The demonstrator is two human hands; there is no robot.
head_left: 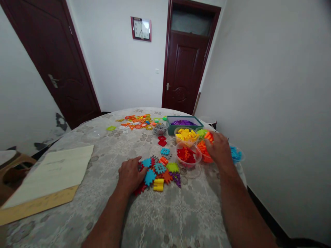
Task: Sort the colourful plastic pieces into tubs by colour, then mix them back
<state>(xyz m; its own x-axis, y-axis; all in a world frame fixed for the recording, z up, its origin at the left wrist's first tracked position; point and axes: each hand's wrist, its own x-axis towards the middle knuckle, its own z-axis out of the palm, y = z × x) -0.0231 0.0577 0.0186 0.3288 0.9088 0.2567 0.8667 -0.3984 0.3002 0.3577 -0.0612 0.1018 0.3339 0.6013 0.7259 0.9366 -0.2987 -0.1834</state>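
My left hand (130, 175) lies on the round table (144, 213) with its fingers curled onto a joined cluster of coloured gear-shaped plastic pieces (160, 172) in blue, red, orange, green, purple and yellow. My right hand (219, 148) reaches over a clear bowl of orange pieces (204, 151), and an orange piece (209, 136) shows at its fingertips. Beside it stand a clear bowl of red pieces (186, 155) and one of yellow pieces (185, 135).
A teal box of purple pieces (183, 122), a bowl of green pieces (201, 132) and a bowl of blue pieces (236, 154) stand nearby. Loose orange and yellow pieces (137, 122) lie at the far side. A paper sheet on cardboard (49, 175) lies left. Two dark doors stand behind.
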